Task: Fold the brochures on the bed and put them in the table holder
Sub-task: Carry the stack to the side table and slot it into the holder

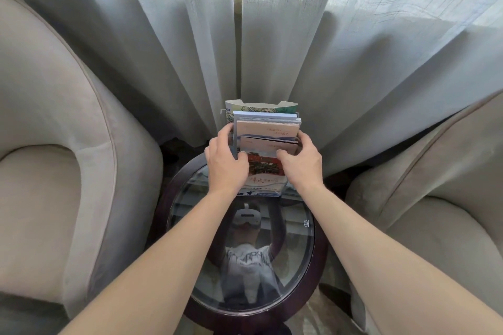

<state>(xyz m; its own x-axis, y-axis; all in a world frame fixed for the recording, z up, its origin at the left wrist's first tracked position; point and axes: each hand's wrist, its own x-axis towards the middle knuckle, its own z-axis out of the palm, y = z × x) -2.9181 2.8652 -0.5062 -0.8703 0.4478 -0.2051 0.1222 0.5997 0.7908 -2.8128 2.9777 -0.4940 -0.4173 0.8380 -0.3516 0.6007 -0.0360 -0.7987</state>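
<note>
Nearest to us, our two bare forearms reach forward over a round side table (317,266) with a dark, glossy wooden rim and a glass top. The glass mirrors a person in a pale printed shirt wearing a white headset, and carries a small round stamp near its right edge, too small to read.

At the far edge of the table stands the clear plastic table holder (283,190), stepped in tiers. Our left hand (226,164) curls around its left side, thumb pressed on the front brochure (263,171); our right hand (302,163) does the same on the right, fingers wrapped behind and thumb on the paper. Both hands are grasping that front brochure, which sits upright in the lowest tier. It shows a red building and a line of Chinese characters we cannot make out clearly.

Behind it rise pink brochures (266,129) with small orange writing, then pale blue ones, and last a map-printed folder (261,107) with a notched top.

Smooth grey upholstered armchairs (54,122) flank the table, and ribbed sheer curtains (168,35) hang behind.
</note>
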